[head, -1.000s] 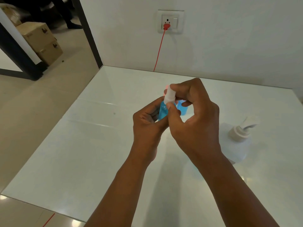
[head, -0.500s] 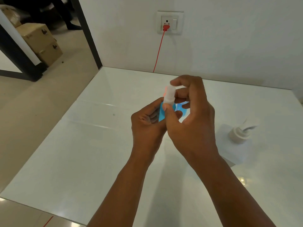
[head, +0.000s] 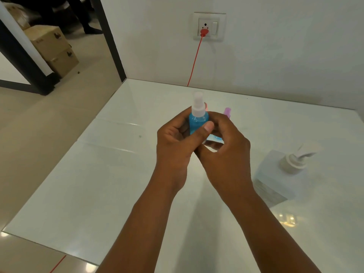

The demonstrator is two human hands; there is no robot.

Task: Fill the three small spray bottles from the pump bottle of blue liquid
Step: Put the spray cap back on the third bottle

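One bottle in hand: a small spray bottle (head: 198,120), full of blue liquid and fitted with a white sprayer top, is held upright above the middle of the table (head: 110,174).
Left hand (head: 174,143): wrapped around the bottle's body from the left, gripping it.
Right hand (head: 224,152): curled against the bottle's lower right side, thumb pressed on its front; grasping the same bottle.
Other spray bottles: a pink cap (head: 227,111) shows just behind the right hand's fingers, and a sliver of red (head: 205,106) just behind the held bottle. Their bodies are hidden, so their fill level cannot be told.
Pump bottle (head: 283,170): stands near the table's right edge, well apart from the hands, nozzle pointing right. Its body looks pale, so little blue appears to remain.
Step in hand: judged to be closing off a filled bottle, top already seated.
Next move: likely set this bottle down upright toward the far edge beside the others, then check whether any still needs filling.
Risk: a loosely screwed top could leak.
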